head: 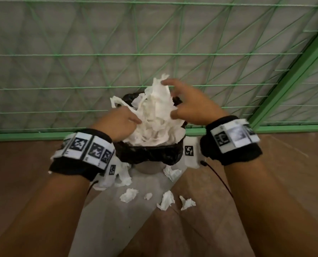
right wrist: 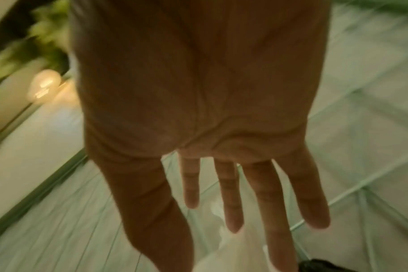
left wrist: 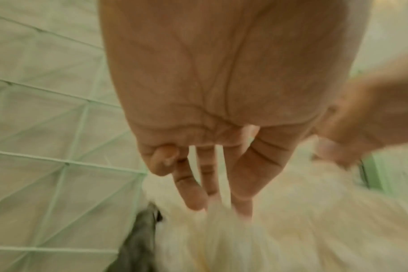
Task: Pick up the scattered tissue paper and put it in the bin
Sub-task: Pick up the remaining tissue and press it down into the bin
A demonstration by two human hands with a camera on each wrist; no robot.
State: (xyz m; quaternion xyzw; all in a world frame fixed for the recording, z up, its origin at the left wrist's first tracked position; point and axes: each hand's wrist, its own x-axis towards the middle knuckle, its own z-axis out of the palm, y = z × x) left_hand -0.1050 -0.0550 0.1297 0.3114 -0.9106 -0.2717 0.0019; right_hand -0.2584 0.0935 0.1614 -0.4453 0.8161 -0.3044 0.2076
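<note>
The left hand (head: 120,120) presses into the left side of a tall heap of tissue paper (head: 155,115), its fingers (left wrist: 242,176) mostly straight and sunk at the tips into the white mass; its grip is loose, closed round nothing. The right hand (head: 188,102) rests against the heap's right side with fingers (right wrist: 231,195) spread wide and straight, the grip fully wide. The heap stands piled in and above the mouth of the bin (head: 150,154), which is lined with a black bag. Several crumpled tissue scraps (head: 166,200) lie on the floor (head: 24,182) just in front of the bin. Behind the bin stands a green wire fence (head: 98,54).
</note>
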